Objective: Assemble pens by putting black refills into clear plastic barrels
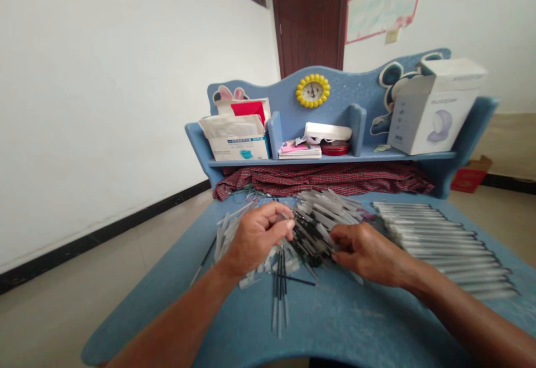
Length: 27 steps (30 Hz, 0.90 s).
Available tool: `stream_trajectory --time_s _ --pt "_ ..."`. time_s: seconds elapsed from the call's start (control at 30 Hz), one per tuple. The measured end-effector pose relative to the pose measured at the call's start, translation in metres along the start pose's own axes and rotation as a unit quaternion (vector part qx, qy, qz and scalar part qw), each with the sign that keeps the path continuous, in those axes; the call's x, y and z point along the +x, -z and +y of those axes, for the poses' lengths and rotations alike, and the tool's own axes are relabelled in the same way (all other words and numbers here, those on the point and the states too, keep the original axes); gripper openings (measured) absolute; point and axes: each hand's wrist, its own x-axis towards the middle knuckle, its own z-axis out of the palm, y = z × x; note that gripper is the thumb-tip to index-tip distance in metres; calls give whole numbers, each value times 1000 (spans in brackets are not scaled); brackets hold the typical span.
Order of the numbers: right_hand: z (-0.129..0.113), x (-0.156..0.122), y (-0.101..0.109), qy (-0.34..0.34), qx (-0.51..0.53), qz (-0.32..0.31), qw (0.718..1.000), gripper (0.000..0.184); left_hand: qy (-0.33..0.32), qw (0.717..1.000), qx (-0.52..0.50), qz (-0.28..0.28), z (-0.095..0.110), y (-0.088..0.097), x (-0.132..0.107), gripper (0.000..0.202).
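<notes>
My left hand [264, 234] is closed, thumb against the curled fingers, over the left side of a loose pile; what it pinches, if anything, I cannot make out. At the pile's right edge my right hand [362, 252] is also closed, with thumb and fingers near the frosted tubes. Whatever lies between its fingertips is hidden and blurred. Between the hands are black pen parts [310, 237], and behind them frosted pen barrels [330, 206]. Several thin pen refills [280, 295] with dark upper parts lie in front of the left hand, pointing toward me.
A neat row of frosted pens [444, 248] lies on the right of the blue desk [355, 323]. At the back, the shelf bears a mask box [240, 147], papers [299, 151], a red tin [335, 148] and a white carton [435, 111]. Checked cloth [322, 178] lies beneath.
</notes>
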Motion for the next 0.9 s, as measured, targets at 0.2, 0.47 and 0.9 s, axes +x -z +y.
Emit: stream_trajectory --time_s 0.2,0.47,0.9 --pt "-6 -2 1 5 -36 -5 999 16 106 951 -287 38 3 -1 4 19" --pt "-8 -4 1 8 -77 -9 997 11 109 915 -382 73 4 4 6 22" --pt "-8 -5 -1 10 -96 -16 995 7 111 918 -377 46 -2 2 7 19"
